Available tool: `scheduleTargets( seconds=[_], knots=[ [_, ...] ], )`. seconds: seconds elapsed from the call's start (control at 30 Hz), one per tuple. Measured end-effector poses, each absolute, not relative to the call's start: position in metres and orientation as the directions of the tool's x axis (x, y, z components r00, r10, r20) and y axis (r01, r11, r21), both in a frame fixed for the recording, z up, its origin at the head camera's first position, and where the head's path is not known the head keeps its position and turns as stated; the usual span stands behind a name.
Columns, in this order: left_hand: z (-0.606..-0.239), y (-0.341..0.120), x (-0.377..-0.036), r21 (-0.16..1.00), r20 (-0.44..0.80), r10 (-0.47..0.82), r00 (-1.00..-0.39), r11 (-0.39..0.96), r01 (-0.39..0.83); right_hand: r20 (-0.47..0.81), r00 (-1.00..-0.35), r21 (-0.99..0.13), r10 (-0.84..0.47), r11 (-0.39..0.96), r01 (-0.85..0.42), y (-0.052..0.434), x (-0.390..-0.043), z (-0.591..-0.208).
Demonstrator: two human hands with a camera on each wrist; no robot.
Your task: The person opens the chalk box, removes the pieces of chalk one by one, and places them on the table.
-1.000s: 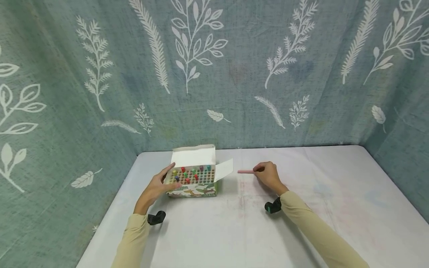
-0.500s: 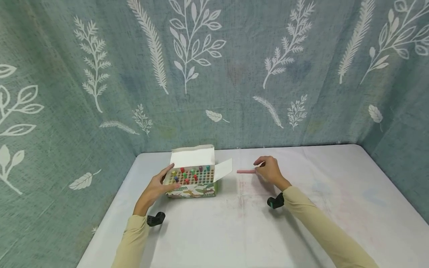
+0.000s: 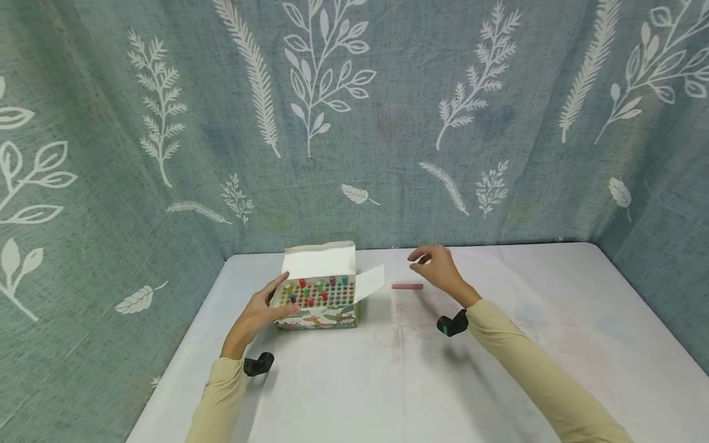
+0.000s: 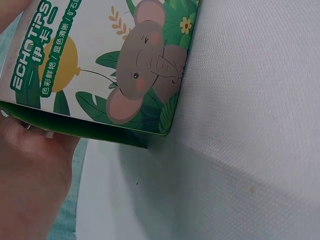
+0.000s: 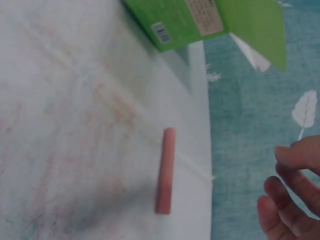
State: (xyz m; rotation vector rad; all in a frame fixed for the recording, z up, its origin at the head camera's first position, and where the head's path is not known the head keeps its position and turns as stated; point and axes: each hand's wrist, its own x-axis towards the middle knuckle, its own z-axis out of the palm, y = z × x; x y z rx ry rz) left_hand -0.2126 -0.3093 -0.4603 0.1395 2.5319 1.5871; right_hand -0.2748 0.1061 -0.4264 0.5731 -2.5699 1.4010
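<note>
Pinkish-red, the stick [image 3: 407,286] lies on the worktop [image 3: 354,387] just right of and below the frame's centre, near the right hand [image 3: 441,269], whose loosely curved fingers hold nothing. Left of centre, the left hand [image 3: 259,309] grips the box [image 3: 318,317]; keeping that hold steady and any pinch on the stick light should guard against rolling or snapping.

Behind the white table [image 3: 354,394] hangs a grey-green curtain [image 3: 388,129] that also runs along the table's left and right sides, printed with pale fronds [image 3: 253,64] and sprigs (one small leaf [image 3: 356,194] lies almost sideways above the table's back edge). Pinkish smudges [image 3: 397,335] mark the table's middle; paler patches [image 3: 615,328] towards its right look bluish, though too faint to be sure.
</note>
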Motion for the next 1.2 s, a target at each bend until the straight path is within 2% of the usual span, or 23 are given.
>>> scheduleTargets(
  seconds=[0.47,0.67,0.9,1.2],
  knots=[
    [-0.459,-0.310,-0.206,0.914,-0.065,0.134,-0.989,0.405,-0.005,0.412,-0.865,-0.746,-0.288,0.439,-0.501,0.074,-0.271,-0.399],
    [-0.461,-0.308,-0.207,0.906,-0.073,0.150,-0.986,0.423,-0.003,0.412,-0.853,-0.750,-0.319,0.413,-0.517,0.061,-0.265,-0.388],
    [-0.444,-0.301,-0.201,0.925,-0.089,0.160,-0.983,0.380,-0.021,0.439,-0.813,-0.720,-0.382,0.392,-0.572,0.044,-0.264,-0.380],
    [-0.431,-0.297,-0.196,0.918,-0.101,0.153,-0.983,0.395,-0.033,0.423,-0.764,-0.704,-0.487,0.354,-0.615,0.024,-0.265,-0.376]
  ],
)
